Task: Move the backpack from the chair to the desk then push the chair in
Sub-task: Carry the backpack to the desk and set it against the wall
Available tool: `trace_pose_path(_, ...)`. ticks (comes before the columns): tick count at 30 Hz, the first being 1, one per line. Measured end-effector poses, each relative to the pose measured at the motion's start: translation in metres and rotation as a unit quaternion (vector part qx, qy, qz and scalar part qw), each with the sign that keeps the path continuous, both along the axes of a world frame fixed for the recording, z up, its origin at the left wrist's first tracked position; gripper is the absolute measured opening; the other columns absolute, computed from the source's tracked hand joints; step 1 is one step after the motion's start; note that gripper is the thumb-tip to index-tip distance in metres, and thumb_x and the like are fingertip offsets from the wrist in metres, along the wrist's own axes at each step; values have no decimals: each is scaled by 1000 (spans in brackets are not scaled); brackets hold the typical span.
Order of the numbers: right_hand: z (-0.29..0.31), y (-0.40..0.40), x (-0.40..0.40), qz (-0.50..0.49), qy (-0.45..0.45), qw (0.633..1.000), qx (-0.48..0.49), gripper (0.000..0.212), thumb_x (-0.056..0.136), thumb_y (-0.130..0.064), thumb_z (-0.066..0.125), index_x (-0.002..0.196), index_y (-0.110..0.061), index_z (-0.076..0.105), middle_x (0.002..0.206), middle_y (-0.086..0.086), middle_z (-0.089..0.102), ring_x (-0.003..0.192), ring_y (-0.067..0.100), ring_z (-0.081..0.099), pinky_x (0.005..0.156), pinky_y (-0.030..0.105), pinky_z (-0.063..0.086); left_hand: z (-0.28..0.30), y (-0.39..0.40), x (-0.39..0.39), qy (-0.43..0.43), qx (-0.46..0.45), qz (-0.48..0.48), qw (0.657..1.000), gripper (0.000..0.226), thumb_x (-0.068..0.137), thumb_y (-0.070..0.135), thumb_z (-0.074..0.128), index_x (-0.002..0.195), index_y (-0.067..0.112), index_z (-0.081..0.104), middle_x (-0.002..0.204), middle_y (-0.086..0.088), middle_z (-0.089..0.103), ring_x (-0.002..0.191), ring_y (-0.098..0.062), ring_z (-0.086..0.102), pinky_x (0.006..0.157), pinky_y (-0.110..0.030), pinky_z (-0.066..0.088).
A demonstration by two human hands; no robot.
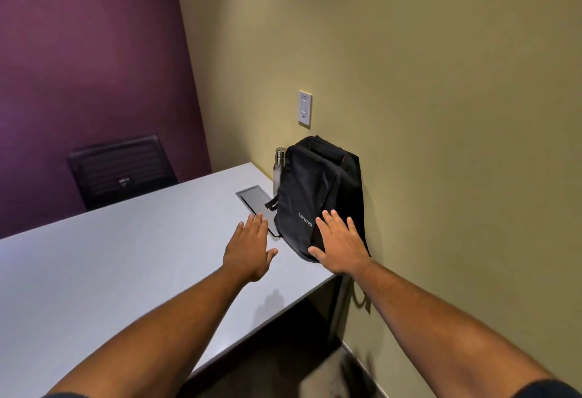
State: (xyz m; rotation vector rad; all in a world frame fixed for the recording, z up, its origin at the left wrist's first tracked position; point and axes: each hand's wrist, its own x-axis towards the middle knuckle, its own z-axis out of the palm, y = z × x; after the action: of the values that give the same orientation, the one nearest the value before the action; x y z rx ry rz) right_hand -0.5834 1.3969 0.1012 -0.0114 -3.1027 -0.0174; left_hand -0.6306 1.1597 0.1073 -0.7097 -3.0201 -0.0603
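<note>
A black backpack [315,189] with a metal bottle in its side pocket stands upright on the white desk [110,271], leaning against the tan wall at the desk's right corner. My right hand [341,244] is open, fingers spread, in front of the bag's lower front; I cannot tell if it touches. My left hand [250,248] is open too, hovering over the desk just left of the bag and holding nothing. The chair the bag came from is out of view.
A black chair [121,170] stands at the desk's far side against the purple wall. A grey cable hatch [255,199] is set in the desktop beside the bag. A light switch [305,108] is on the wall above. Dark floor shows below the desk edge.
</note>
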Motion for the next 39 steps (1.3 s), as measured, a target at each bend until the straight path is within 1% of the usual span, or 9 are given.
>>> trace_pose_path(9,-1,-43,82,-33,-9,999,2,86,102,-63,43,165,-17,8,174,8,1,160,26,-8,129,53,2,-2,-48,59,-9,-7,-16,1000,82,104,57,37,163,13,2,171,-8,-6,157,-28,-6,125,-42,-1)
trace_pose_path(12,0,-69,114,-51,-5,999,-1,86,101,-63,44,165,-16,9,174,8,2,160,27,-6,129,54,3,-2,-71,91,-17,4,-32,999,81,104,56,38,163,13,3,171,-8,-5,157,-28,-6,126,-43,1)
trace_pose_path(17,-4,-122,176,-81,1,997,-12,86,100,-65,44,165,-17,12,174,8,5,160,27,-3,128,55,6,-8,-116,145,-30,2,-62,998,79,105,54,36,162,12,3,171,-9,-7,157,-27,-8,125,-41,-3)
trace_pose_path(21,-6,-155,225,-94,7,995,-25,87,99,-67,43,164,-17,14,173,8,8,160,27,-1,128,56,8,-10,-149,182,-36,21,-76,996,79,104,54,40,162,13,7,171,-8,-5,158,-27,-5,126,-42,0)
trace_pose_path(25,-9,-182,264,-99,-1,995,-29,86,99,-66,45,164,-17,15,173,9,9,160,27,-1,128,57,10,-15,-177,216,-48,40,-73,995,81,102,55,45,162,16,8,172,-6,-3,158,-27,-3,125,-41,1)
trace_pose_path(30,-10,-213,317,-89,-4,996,-18,86,100,-65,44,164,-16,15,173,9,10,160,27,1,128,55,11,-15,-212,268,-50,50,-66,995,81,102,55,45,162,16,7,172,-6,-6,158,-26,-5,121,-38,-3)
trace_pose_path(35,-14,-241,376,-77,0,997,-24,87,100,-65,45,164,-16,15,173,9,10,160,27,2,128,53,11,-11,-248,330,-45,61,-61,995,81,103,53,46,163,15,7,171,-6,-5,158,-26,-5,123,-39,-1)
trace_pose_path(39,-20,-266,432,-73,1,996,-53,86,99,-66,45,164,-16,15,173,9,11,160,27,3,128,53,11,-11,-281,391,-43,58,-69,995,81,102,52,48,162,14,9,171,-7,-2,158,-27,-2,125,-42,2)
